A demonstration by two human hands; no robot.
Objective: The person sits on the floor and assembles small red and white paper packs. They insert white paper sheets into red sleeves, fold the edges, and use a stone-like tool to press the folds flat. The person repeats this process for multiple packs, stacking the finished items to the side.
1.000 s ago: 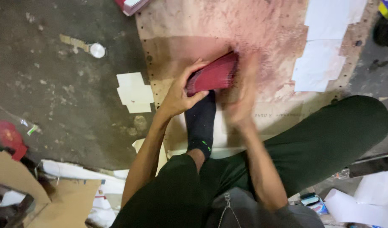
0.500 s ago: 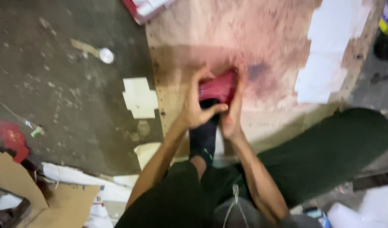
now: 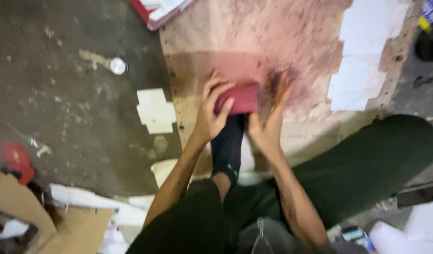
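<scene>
A flat dark-red piece (image 3: 242,98) sits over a stained wooden board (image 3: 273,37), just above my foot in a black sock (image 3: 228,143). My left hand (image 3: 209,115) grips the piece's left end, fingers curled over its top. My right hand (image 3: 268,124) holds its right edge, with the fingers stretched up along the board. The picture is blurred, so the exact finger contact on the right side is hard to make out. My legs in dark trousers (image 3: 367,164) are folded around the board's near edge.
White paper sheets (image 3: 362,70) lie on the board's right side. White cut card shapes (image 3: 155,110) and a small white cap (image 3: 117,66) lie on the concrete floor at the left. A red-and-white stack (image 3: 160,11) is at the top. Cardboard (image 3: 18,216) and a red object (image 3: 16,160) sit lower left.
My hands have closed in on the red piece from both sides, and it now lies flatter over my foot. The view has drifted slightly.
</scene>
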